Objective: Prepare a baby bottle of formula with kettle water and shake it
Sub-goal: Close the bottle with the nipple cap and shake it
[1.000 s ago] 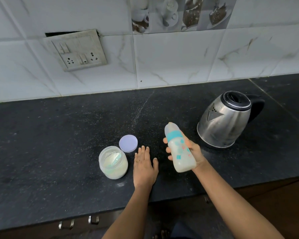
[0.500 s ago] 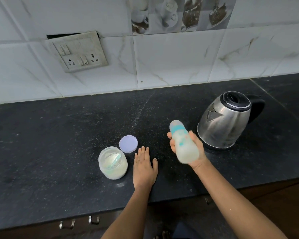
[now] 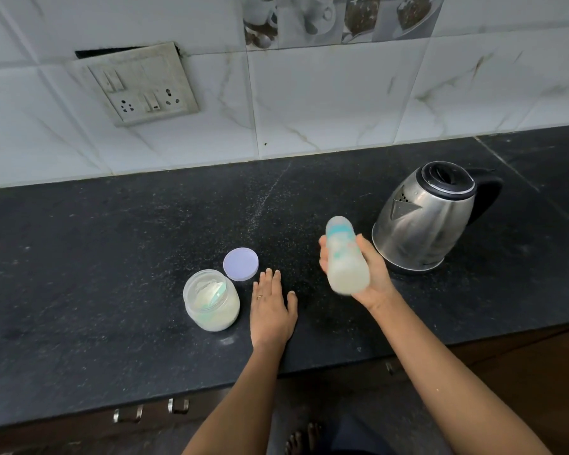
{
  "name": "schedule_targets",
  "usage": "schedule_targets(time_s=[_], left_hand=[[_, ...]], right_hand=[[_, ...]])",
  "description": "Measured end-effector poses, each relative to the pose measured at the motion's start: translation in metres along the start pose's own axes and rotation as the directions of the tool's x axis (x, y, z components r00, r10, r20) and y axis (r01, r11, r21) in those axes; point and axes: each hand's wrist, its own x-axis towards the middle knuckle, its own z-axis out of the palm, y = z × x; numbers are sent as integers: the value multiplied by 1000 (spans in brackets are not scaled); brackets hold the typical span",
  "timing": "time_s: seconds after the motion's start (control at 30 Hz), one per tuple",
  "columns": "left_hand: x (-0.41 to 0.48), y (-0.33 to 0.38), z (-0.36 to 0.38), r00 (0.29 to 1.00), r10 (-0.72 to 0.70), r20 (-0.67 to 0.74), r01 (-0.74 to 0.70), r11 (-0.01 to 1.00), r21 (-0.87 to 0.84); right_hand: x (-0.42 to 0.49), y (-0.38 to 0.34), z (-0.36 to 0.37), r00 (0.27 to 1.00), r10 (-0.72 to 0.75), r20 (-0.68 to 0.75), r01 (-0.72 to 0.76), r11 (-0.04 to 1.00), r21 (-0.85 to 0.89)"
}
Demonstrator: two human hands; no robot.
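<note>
My right hand grips a capped baby bottle with a teal collar and milky liquid inside; it is tilted, held above the counter, and blurred by motion. My left hand lies flat, palm down, fingers together, on the black counter. Just left of it stands an open clear jar of formula powder with a teal scoop inside. The jar's lilac lid rests on the counter behind it. A steel kettle with a black lid and handle stands right of the bottle.
A tiled wall with a switch and socket plate rises behind the counter. Drawer handles show below the front edge, and bare toes on the floor.
The bottle has swung in my right hand, from sharp and more upright to blurred and tilted, moving slightly right and away. My left hand, the jar and kettle stay put.
</note>
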Motion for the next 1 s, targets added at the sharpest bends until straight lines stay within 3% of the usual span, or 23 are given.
schedule_targets(time_s=[0.1, 0.23, 0.37, 0.47, 0.53, 0.63, 0.73, 0.8, 0.9, 1.0], left_hand=[[1, -1, 0, 1000, 5, -6, -5, 1000, 1], [0, -1, 1, 1000, 6, 3, -6, 1000, 16], [1, -1, 0, 1000, 3, 0, -3, 1000, 12], [0, -1, 0, 1000, 2, 11, -3, 999, 34], [0, -1, 0, 1000, 1, 18, -1, 1000, 28], [1, -2, 0, 1000, 3, 20, -3, 1000, 20], [0, -2, 0, 1000, -1, 12, 1, 1000, 21], [0, -2, 0, 1000, -1, 14, 1, 1000, 20], [1, -2, 0, 1000, 6, 8, -6, 1000, 24], [1, -2, 0, 1000, 5, 13, -6, 1000, 29]], right_hand=[[-4, 3, -2, 1000, 4, 0, -4, 995, -98], [-4, 4, -2, 998, -8, -69, 8, 1000, 10], [-9, 6, 3, 1000, 18, -14, -20, 992, -124], [-5, 6, 4, 997, -10, -72, 6, 998, -67], [-6, 6, 8, 998, 30, 55, -27, 998, -49], [-8, 4, 11, 995, 27, 93, -15, 991, -132], [-4, 4, 11, 998, -28, -53, 25, 999, -46], [-4, 4, 11, 1000, 15, 10, -16, 1000, 18], [-7, 6, 13, 999, 25, 23, -24, 998, -60], [-4, 5, 10, 1000, 18, 20, -20, 997, 68]])
